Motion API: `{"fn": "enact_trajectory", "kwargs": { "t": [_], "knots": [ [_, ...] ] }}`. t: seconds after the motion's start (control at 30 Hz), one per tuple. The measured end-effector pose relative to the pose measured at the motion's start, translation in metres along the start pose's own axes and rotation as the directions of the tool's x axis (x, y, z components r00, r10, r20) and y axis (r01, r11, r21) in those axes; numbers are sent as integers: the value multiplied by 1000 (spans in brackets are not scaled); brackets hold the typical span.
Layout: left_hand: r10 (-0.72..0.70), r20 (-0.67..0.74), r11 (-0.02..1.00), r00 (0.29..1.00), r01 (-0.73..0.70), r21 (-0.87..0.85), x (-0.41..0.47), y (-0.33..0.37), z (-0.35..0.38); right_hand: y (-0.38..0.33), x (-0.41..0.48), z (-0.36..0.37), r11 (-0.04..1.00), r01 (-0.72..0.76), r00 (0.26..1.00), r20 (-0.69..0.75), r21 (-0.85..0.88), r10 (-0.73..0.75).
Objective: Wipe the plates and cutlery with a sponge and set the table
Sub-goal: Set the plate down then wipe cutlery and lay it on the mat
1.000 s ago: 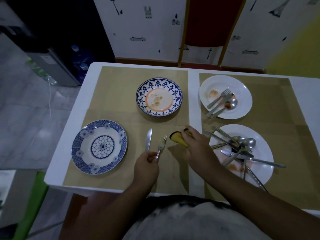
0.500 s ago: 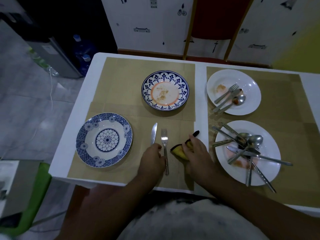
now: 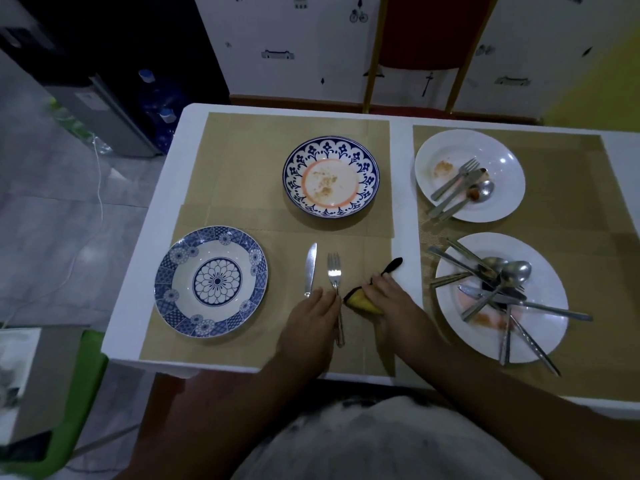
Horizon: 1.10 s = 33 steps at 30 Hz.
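A clean blue patterned plate (image 3: pixel 211 281) lies at the near left on a tan placemat (image 3: pixel 263 348). To its right a knife (image 3: pixel 310 268) and a fork (image 3: pixel 335 278) lie side by side. My left hand (image 3: pixel 310 323) rests over the fork's handle, fingers touching it. My right hand (image 3: pixel 394 306) grips a yellow and black sponge (image 3: pixel 363 301) just right of the fork. A soiled blue-rimmed plate (image 3: pixel 330 176) sits further back. Two soiled white plates on the right hold cutlery: the far one (image 3: pixel 498 157) a few pieces, the near one (image 3: pixel 543 337) several.
The white table (image 3: pixel 149 271) ends at the left and near edges. A red chair (image 3: pixel 422 46) stands behind the table. A green stool (image 3: pixel 69 403) is at the lower left, and water bottles (image 3: pixel 162 109) stand on the floor at the far left.
My left hand has laid the fork down flat beside the knife and now rests on its handle. My right hand with the sponge has drawn back nearer to me.
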<state>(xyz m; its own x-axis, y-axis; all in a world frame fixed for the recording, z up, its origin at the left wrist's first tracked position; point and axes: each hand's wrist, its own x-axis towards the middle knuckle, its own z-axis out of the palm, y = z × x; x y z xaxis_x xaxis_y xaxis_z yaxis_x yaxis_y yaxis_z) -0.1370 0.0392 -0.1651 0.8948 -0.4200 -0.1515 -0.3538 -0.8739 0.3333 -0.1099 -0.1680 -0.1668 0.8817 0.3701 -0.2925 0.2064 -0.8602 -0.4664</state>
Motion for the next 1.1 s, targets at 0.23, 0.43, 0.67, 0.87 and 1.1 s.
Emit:
{"fn": "enact_trajectory", "kwargs": {
  "t": [0.23,0.43,0.67,0.87,1.1],
  "knots": [
    [19,-65,1000,998,-17,24,0,6,-12,-9,-12,-27,912,-177,965,-117,369,235],
    [116,-165,980,980,-140,-140,29,45,-27,-2,-42,-59,712,-258,877,-151,653,456],
    [148,-118,926,982,-180,-332,77,123,-27,41,-94,-100,551,-246,744,-209,797,634],
    [33,57,921,998,-8,-390,115,188,-16,92,-134,-117,475,-270,620,-226,837,751],
    [-144,157,932,977,187,-311,142,223,5,132,-152,-124,472,-283,642,-201,835,740]
  ]
}}
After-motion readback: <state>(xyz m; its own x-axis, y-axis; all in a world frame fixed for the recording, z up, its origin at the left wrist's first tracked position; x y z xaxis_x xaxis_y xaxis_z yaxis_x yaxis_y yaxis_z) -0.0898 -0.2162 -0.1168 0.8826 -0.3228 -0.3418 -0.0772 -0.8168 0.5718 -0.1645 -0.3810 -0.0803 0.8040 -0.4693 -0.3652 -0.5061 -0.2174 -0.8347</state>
